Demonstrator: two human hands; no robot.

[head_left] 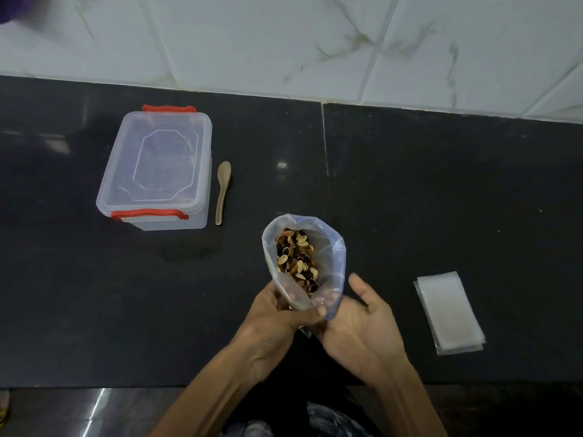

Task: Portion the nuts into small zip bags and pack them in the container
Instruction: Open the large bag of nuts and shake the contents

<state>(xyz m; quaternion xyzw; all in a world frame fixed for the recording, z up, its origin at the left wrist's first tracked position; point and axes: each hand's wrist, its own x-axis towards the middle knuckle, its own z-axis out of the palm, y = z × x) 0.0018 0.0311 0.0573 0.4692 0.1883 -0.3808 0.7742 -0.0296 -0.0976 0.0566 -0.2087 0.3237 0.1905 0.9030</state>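
Observation:
A large clear plastic bag (331, 253) stands open near the counter's front, with mixed nuts and pistachio shells (298, 258) inside. My left hand (277, 316) grips the bag's lower left side. My right hand (362, 323) cups its lower right side, thumb raised and palm partly open. A clear plastic container (157, 171) with red latches sits at the left with its lid on. A wooden spoon (223, 190) lies just to its right. A stack of small flat zip bags (449, 313) lies at the right.
The black stone counter (410, 200) meets a white marble-tiled wall (315, 42) at the back. Its front edge runs just below my wrists. A seam in the counter (325, 140) runs behind the bag.

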